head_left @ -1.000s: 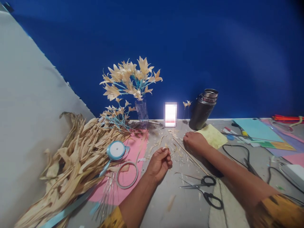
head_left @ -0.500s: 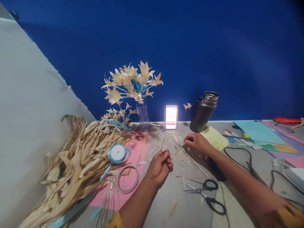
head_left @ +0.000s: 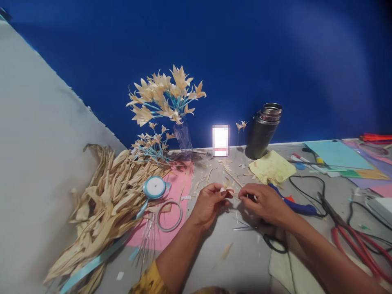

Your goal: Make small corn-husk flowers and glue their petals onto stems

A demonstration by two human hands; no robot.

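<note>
My left hand [head_left: 210, 206] is closed in a pinch on a small pale piece of dried husk [head_left: 227, 187] above the middle of the table. Right beside it, my right hand [head_left: 265, 202] is closed too, thumb and fingertips pressed together; what they hold is too small to make out. The fingertips of both hands almost meet. Black-handled scissors [head_left: 277, 243] lie partly hidden under my right hand. Husk scraps [head_left: 226, 166] are scattered beyond my hands.
Dried husks [head_left: 104, 204], a ribbon spool [head_left: 154, 187] and a tape ring [head_left: 169, 215] lie left. Husk flowers [head_left: 167, 96] stand in a clear vase [head_left: 183, 141]. A dark flask [head_left: 263, 132], yellow paper [head_left: 269, 165], a blue-handled tool [head_left: 301, 208] and red-handled shears [head_left: 352, 234] are right.
My right hand has come back from the scraps near the yellow paper to meet my left hand, which rose slightly. The view has shifted, showing the blue-handled tool and red-handled shears more fully.
</note>
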